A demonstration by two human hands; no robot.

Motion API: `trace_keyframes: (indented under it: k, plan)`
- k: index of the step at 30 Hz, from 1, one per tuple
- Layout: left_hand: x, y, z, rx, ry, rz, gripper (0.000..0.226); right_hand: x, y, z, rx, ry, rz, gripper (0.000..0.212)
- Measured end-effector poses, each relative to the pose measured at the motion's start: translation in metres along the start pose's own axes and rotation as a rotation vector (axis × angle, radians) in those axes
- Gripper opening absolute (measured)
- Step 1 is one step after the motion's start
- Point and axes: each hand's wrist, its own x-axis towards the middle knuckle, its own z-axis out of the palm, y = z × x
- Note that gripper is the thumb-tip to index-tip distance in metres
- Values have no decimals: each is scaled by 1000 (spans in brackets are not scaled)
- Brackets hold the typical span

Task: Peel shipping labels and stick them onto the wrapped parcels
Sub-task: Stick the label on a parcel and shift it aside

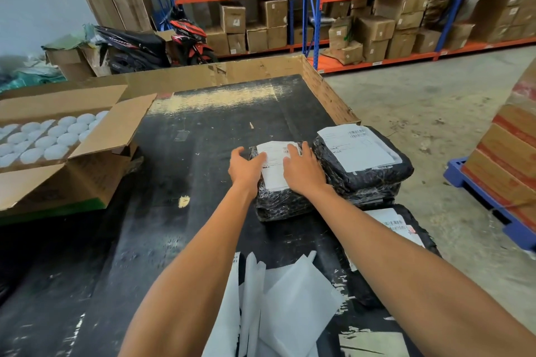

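A black wrapped parcel lies on the black table with a white shipping label on its top. My left hand presses flat on the label's left side, fingers straight. My right hand presses flat on the label's right side. Just to the right stands a taller stack of black parcels with a label stuck on top. Nearer me, under my right forearm, lies a third labelled parcel. White backing sheets lie piled at the table's near edge.
An open cardboard box of white round lids sits on the left of the table. A cardboard wall lines the far and right edges. To the right are stacked cartons on a blue pallet. Shelving and a motorbike stand behind.
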Motion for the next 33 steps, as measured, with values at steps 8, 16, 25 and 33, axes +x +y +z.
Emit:
trace_keyframes:
  k: [8, 16, 25, 33]
  plan:
    - [1, -15, -23, -494, -113, -102, 76, -8, -2, -9, 65, -6, -27, 58]
    - [-10, -25, -45, -703, -81, -206, 52, -15, -5, -23, 348, -133, 184, 92]
    - [-29, -46, -38, -794, -216, -205, 45, -29, -34, -65, 639, 120, 145, 81]
    - [-71, -75, -9, 1401, -420, 541, 70, -60, -1, -125, 958, 83, 121, 87]
